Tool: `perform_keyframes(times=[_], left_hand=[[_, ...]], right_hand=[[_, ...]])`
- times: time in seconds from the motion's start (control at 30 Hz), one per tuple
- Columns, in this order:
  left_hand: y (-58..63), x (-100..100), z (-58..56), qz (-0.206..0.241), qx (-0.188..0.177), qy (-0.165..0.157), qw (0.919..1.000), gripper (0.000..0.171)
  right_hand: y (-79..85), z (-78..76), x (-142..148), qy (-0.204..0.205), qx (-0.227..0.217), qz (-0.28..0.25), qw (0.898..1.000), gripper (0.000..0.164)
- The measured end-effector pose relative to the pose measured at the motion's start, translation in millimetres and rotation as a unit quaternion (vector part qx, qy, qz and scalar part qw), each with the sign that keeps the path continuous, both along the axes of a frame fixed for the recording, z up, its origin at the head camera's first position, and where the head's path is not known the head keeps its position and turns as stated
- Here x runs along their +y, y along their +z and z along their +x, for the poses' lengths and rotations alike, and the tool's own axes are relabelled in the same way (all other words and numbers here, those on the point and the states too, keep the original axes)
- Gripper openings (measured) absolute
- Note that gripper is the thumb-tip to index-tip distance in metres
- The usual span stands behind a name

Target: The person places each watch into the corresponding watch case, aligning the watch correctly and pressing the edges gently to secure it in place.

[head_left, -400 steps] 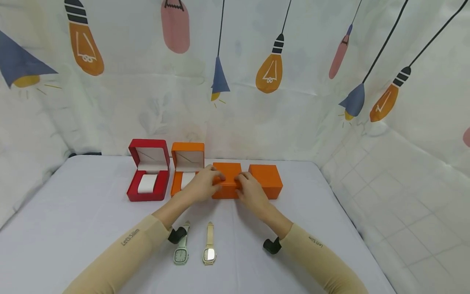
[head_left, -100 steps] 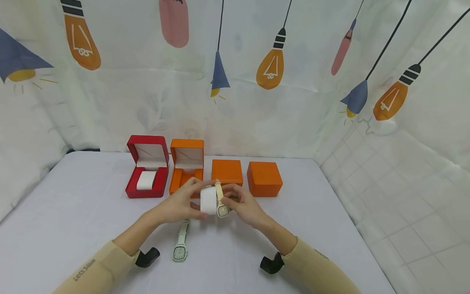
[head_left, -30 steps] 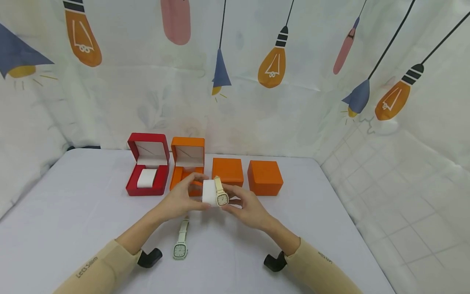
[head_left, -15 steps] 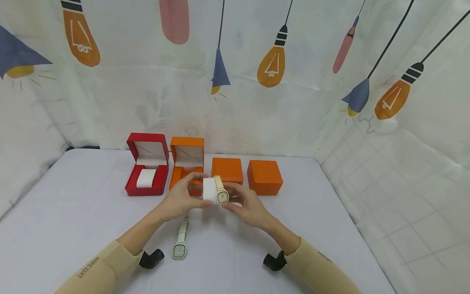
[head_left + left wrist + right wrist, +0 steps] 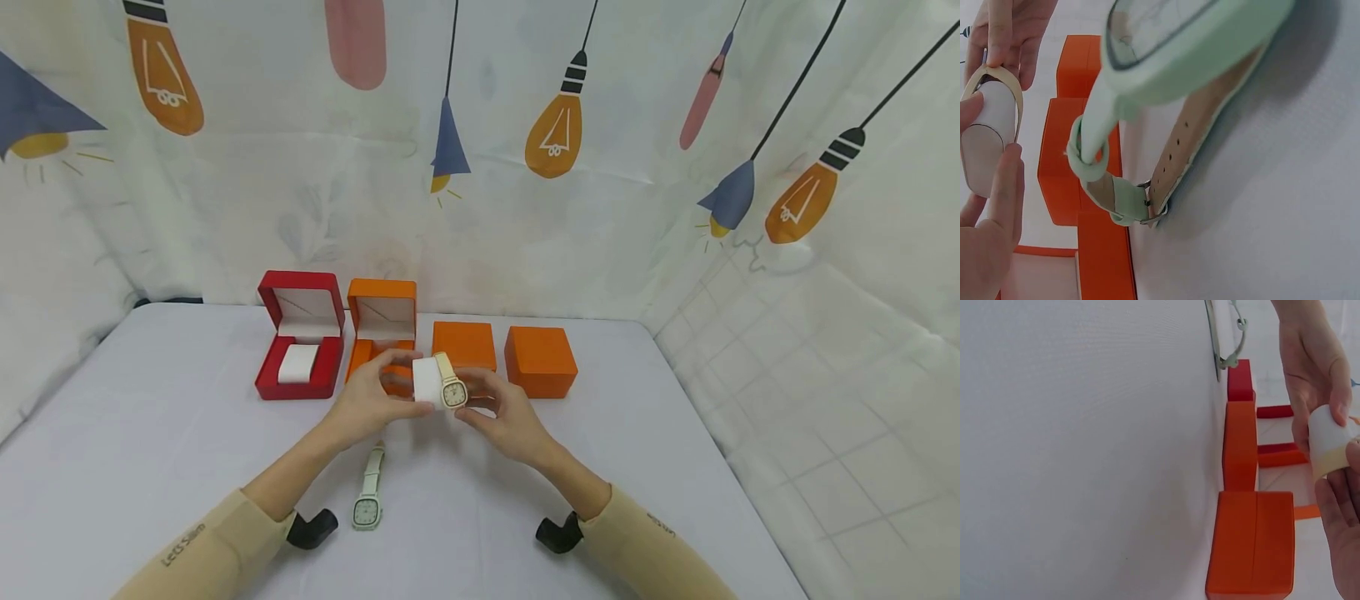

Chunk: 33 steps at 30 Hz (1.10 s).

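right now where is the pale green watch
In the head view, the pale green watch rests on the table, left of centre, just right of the black device on the left sleeve.

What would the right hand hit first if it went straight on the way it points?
The cream watch the right hand holds, looped around the white cushion; beyond, perhaps the left hand, though depth is unclear.

Head view: high, forward-down, wide. Wrist views: close, rolled; all share cushion [image 5: 426, 382].
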<state>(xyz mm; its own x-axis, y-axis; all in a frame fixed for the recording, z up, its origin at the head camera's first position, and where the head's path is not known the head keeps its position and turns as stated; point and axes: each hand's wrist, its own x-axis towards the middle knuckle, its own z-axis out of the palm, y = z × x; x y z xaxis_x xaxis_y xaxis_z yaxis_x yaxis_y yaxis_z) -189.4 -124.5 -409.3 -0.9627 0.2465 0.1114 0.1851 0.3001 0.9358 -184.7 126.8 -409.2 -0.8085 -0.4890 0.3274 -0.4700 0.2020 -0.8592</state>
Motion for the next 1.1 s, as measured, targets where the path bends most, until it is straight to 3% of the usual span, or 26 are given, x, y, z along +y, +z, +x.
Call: perform_keyframes(times=[0.47,0.7,1.1], left_hand=[[0.4,5,3.1,-0.002,-0.017,0.015,0.9997,0.076],[0.0,5,3.4,0.001,-0.017,0.001,0.9999,0.078],[2.0,1,6.3,0.013,-0.017,-0.032,0.9993,0.078]], right_hand=[[-2.0,-2.8,1,-0.007,0.015,0.021,1.000,0.053],[-2.3,-2.6,3,-0.002,0.012,0.024,1.000,0.051],[-3.4,-11.9,10,0.065,-0.022,-0.004,0.998,0.069]])
